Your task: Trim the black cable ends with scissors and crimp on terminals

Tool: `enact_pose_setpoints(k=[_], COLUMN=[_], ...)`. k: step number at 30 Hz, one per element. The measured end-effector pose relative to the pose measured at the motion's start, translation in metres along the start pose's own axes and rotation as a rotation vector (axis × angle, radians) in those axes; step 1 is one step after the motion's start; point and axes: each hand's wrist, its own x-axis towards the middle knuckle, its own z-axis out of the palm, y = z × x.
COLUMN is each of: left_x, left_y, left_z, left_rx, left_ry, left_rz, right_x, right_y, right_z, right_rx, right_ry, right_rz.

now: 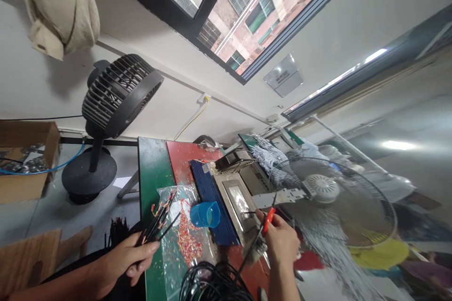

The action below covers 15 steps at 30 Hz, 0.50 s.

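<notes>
My left hand point(136, 256), at the lower left over the green table edge, is closed round a bundle of black cables point(157, 221) with stripped orange and pink wire ends. My right hand point(280, 237) holds a red-handled tool point(269, 221) with a dark pointed tip, beside a metal solder pot point(238, 197). A black cable runs down from near my right fingers to a coil of black cable point(215, 284) at the bottom. A blue cup point(205, 215) stands between my hands, next to a plastic bag point(189, 240) strewn with small red and yellow bits.
A black fan point(120, 94) stands left of the green table point(151, 169). At the right are a large round fan point(321, 188) and piles of grey-white cables point(328, 240). A cardboard box point(28, 188) and a wooden stool point(31, 258) are at far left.
</notes>
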Motion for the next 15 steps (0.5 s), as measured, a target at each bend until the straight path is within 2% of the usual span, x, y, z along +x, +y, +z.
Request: enact_pose_setpoints(k=[7, 15], left_x=[0.0004, 0.0022], left_y=[-0.0023, -0.0023], left_z=[-0.0015, -0.0012], left_rx=[0.022, 0.034], left_ry=[0.006, -0.003], left_rz=[0.007, 0.013], right_x=[-0.0072, -0.0087], right_y=[-0.0044, -0.0059], right_z=[-0.0041, -0.003], right_rx=[0.05, 0.06], right_ry=[0.038, 0.018], right_rz=[-0.005, 0.01])
